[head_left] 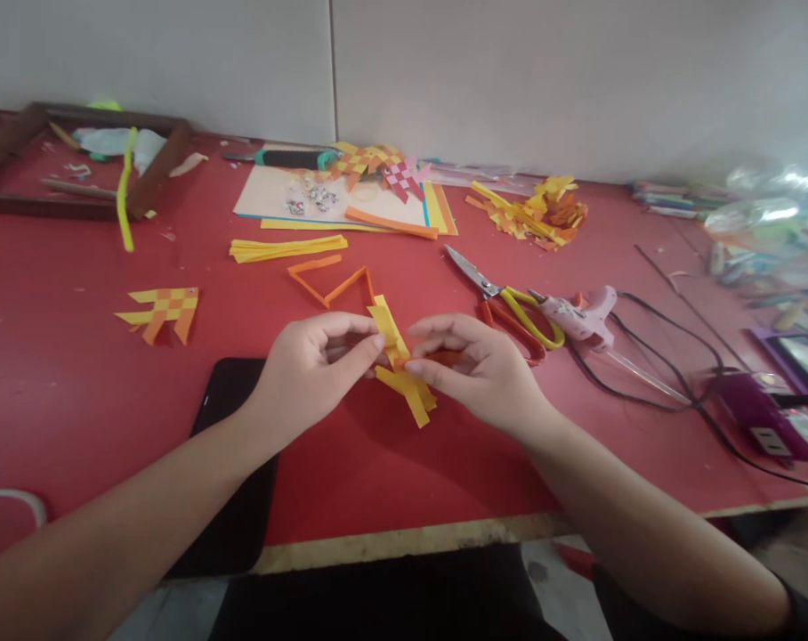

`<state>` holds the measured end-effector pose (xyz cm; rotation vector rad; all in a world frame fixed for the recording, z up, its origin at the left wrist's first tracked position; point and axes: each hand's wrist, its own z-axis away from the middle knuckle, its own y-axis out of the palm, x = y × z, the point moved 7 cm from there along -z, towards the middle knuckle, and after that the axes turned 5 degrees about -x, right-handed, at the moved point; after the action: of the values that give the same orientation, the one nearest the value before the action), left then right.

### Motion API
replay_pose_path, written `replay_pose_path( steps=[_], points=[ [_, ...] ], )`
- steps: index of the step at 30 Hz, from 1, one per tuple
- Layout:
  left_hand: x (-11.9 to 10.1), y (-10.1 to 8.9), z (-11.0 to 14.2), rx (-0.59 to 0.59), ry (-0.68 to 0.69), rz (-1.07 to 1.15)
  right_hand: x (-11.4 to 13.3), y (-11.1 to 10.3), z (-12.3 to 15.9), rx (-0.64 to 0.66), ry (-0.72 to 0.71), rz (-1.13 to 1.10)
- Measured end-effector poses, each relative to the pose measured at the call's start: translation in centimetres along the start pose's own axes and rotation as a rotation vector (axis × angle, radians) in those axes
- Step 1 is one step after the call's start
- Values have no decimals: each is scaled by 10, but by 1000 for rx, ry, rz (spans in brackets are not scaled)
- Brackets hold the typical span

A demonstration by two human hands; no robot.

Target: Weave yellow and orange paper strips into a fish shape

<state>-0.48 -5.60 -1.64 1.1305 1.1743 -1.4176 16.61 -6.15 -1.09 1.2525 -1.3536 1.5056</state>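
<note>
Between my hands, above the red table, are yellow paper strips [391, 331] crossed and folded with an orange paper strip [345, 287]. The orange strip's zigzag tail stretches away behind my fingers. My left hand [324, 352] pinches the yellow strips from the left, thumb on top. On the other side my right hand [480, 365] closes thumb and fingers on the orange strip where it crosses the yellow. Part of the weave is hidden by my fingertips. A finished woven paper fish [167, 307] in yellow and orange lies to the left.
Scissors [504, 298] and a pink glue gun [584, 320] with its cord lie right of my hands. A black phone [237, 499] rests under my left forearm. Behind are yellow strips [287, 248], paper scraps [537, 212] and a wooden frame [63, 209].
</note>
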Motion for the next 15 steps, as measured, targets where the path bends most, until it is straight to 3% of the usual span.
replay_pose_path(
  steps=[15],
  points=[
    [6,5,3,32,-41,7,-7,6,0,81,152,-56]
  ],
)
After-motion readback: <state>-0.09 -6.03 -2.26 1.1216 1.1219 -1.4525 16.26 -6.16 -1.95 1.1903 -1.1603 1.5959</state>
